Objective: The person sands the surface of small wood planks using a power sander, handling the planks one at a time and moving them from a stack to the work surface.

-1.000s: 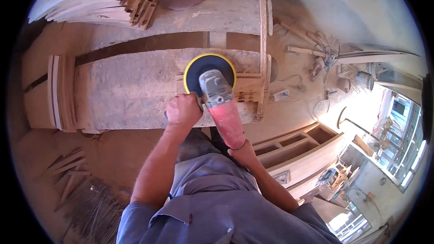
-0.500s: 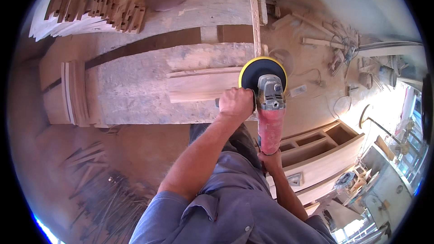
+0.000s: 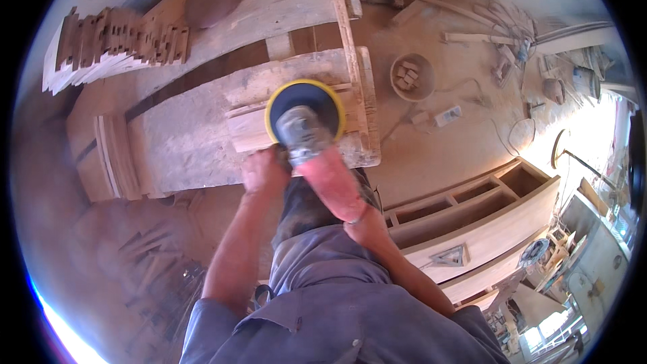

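Note:
A red power sander [image 3: 330,178] with a round, yellow-rimmed black pad [image 3: 306,98] is in both my hands. My left hand [image 3: 265,172] is closed round the side handle by the tool's head. At the rear end of the red body, my right hand [image 3: 367,224] grips from below. The pad sits over a pale wooden board [image 3: 248,131] on the workbench and covers its middle; whether it touches the wood I cannot tell. The tool's head is slightly smeared by motion.
The dusty workbench [image 3: 178,141] carries a bundle of wood strips [image 3: 116,155] at its left end. A stack of notched slats [image 3: 121,40] stands far left. Right of the bench are a bucket of wood offcuts [image 3: 412,77] and a wooden drawer cabinet [image 3: 472,219].
The sander has swung left, from beyond the board's right end to over its middle, and now tilts. Both hands moved left with it. The bucket of offcuts shows more fully.

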Demonstrator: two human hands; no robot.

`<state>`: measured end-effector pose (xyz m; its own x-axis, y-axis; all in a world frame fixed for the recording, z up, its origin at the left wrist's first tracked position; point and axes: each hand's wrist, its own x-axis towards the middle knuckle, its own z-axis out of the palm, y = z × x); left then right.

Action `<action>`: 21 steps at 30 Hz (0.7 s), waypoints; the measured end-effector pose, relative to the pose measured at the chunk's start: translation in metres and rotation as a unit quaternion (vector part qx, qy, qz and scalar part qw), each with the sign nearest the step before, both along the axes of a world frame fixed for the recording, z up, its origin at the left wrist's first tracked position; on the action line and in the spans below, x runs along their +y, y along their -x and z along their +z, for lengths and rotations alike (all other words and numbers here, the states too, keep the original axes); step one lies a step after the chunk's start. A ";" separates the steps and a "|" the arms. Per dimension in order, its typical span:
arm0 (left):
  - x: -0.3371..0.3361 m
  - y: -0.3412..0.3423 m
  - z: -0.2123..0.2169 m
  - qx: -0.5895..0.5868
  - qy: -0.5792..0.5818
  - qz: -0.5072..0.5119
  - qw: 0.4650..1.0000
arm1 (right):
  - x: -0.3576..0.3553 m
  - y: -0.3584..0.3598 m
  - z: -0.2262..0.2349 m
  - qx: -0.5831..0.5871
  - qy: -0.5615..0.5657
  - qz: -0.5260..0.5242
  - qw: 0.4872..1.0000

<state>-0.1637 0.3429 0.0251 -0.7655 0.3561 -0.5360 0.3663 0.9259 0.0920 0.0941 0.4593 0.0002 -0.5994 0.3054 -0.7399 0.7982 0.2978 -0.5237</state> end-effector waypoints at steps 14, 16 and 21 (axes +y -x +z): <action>0.035 -0.014 0.000 -0.061 -0.055 -0.085 0.993 | 0.009 -0.018 0.022 -0.038 -0.012 -0.081 0.996; -0.007 -0.005 -0.004 -0.046 -0.020 -0.033 0.998 | -0.007 0.011 0.025 -0.041 -0.002 0.007 0.999; -0.086 0.015 0.001 0.004 0.006 0.054 0.999 | -0.055 0.034 0.004 -0.012 0.008 0.006 1.000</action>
